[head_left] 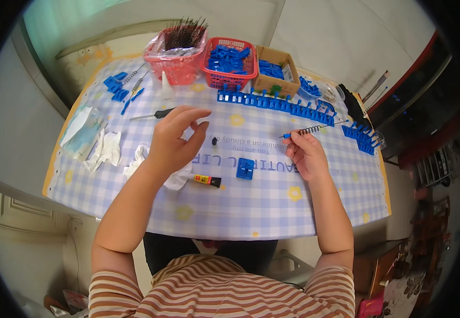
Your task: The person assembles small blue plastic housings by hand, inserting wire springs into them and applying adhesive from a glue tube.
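Between the fingertips of my right hand is a dark coiled spring on a thin rod, with a small blue plastic piece at its left end. My left hand hovers over the left-middle of the table, thumb and fingers curved but apart, with nothing seen in them. Just behind it lies a screwdriver with a black handle. A small black cap sits to the right of the left hand. Nearer me are a blue plastic part and a yellow-and-black glue tube.
Along the back stand a red bin of dark springs, a red basket and a cardboard box of blue parts. A row of blue parts runs before them. Crumpled tissues and a tissue pack lie left.
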Motion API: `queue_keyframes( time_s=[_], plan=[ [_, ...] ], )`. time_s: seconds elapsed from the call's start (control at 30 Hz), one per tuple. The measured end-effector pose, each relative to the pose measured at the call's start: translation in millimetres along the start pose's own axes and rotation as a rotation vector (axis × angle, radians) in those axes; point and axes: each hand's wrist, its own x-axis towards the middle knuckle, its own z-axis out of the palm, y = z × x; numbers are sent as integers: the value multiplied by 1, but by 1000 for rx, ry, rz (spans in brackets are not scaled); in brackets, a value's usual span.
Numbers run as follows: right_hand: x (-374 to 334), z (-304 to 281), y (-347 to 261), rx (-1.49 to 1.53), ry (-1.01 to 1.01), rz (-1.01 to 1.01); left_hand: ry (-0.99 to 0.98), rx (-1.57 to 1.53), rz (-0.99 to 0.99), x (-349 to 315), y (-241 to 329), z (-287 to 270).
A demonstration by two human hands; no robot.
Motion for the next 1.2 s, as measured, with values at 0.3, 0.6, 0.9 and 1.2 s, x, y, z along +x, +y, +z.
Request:
queue_keyframes(
  time_s=[0.3,0.6,0.9,1.2],
  plan=[
    [-3,3,-1,6,-2,2,-67,-33,-10,-4,-3,7],
    [-10,14,7,-18,-126,42,-179,-47,53,-10,10,20],
    [-21,26,2,1,-201,58,-219,-102,41,-12,16,31],
    [-31,39,1,-50,-258,11,-287,-138,26,-14,40,38]
  ],
)
